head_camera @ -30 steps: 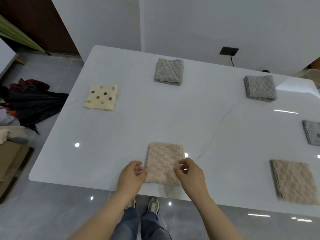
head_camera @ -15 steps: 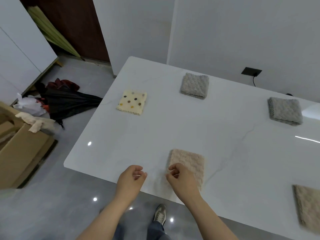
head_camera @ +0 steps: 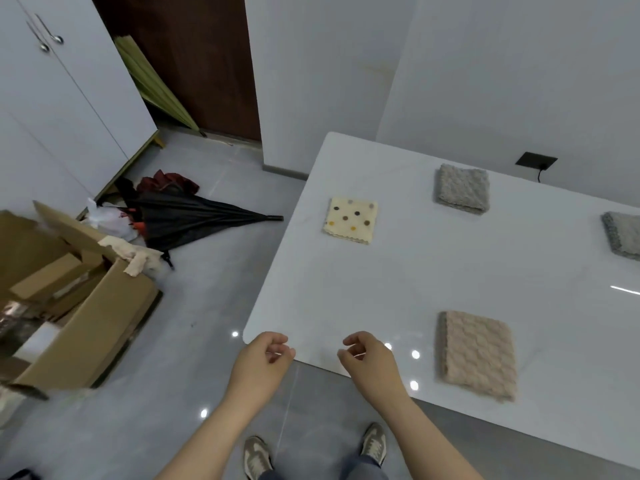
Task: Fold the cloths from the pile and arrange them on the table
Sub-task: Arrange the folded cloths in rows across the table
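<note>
Looking down through the head camera, I read the left hand [head_camera: 263, 362] as released, fingers loosely curled on nothing, above the rounded near-left corner of the table [head_camera: 381, 289]. The right hand [head_camera: 370, 358] is likewise released and empty, above the near edge, near the folded beige cloth [head_camera: 478, 355] but apart from it. That cloth lies flat just inside the near edge. A dotted cloth [head_camera: 350, 220] lies near the left edge, and a grey cloth [head_camera: 462, 188] lies farther back, all well apart. A strip of floor separates the table from a cardboard box [head_camera: 86, 317] with a pale cloth [head_camera: 133, 254] draped over its flap.
</note>
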